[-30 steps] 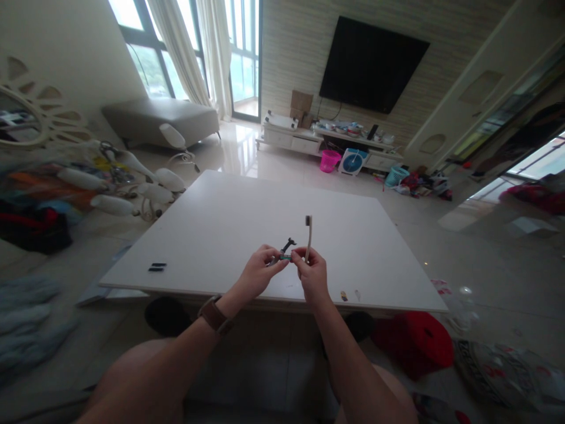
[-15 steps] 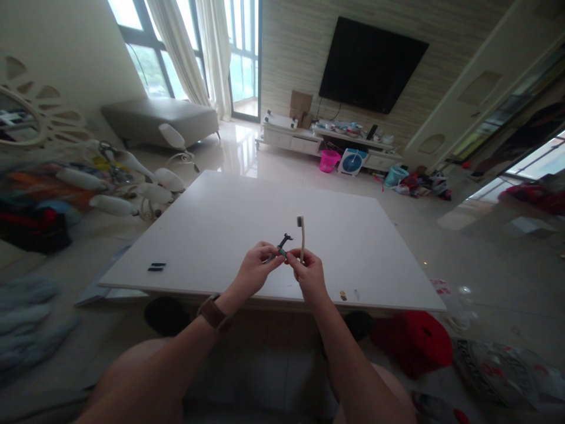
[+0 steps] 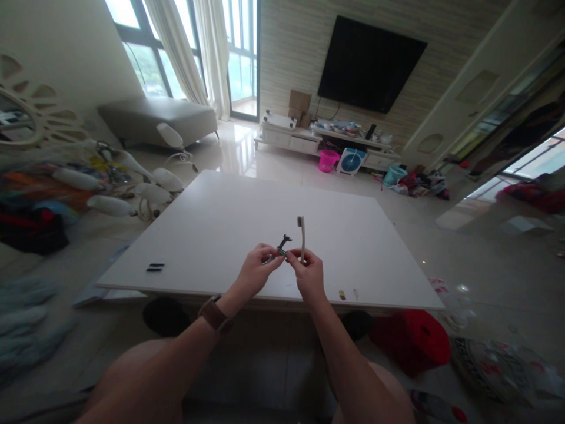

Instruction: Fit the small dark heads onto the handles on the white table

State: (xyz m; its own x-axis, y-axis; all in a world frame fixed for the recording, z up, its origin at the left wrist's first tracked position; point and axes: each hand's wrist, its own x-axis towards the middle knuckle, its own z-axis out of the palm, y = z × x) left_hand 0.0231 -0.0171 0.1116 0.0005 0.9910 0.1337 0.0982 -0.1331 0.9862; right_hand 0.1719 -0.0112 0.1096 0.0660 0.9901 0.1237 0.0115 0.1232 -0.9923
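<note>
Over the near half of the white table (image 3: 247,203), my left hand (image 3: 255,270) pinches a small green circuit board (image 3: 281,252) with a dark, bent strip (image 3: 285,240) sticking up from it. Fingertips of my right hand (image 3: 309,275) meet the same board's right end. That hand also grips a pale toothbrush (image 3: 303,238), held upright with its dark bristles at the top, facing left. Two short dark strips (image 3: 155,267) lie on the table at the left. Close to the front edge on the right are a small yellow-and-dark piece (image 3: 342,295) and a small pale piece (image 3: 355,293).
Left of the table stands a lamp with several white shades (image 3: 165,179). A red round-topped object (image 3: 415,341) sits by the table's front right corner, beside a clear patterned bag (image 3: 489,371). Across the floor is a low cabinet (image 3: 286,140) with a pink basket (image 3: 328,161) before it.
Almost nothing differs. The board between my fingers has tilted slightly, and the whole view has shifted a little.
</note>
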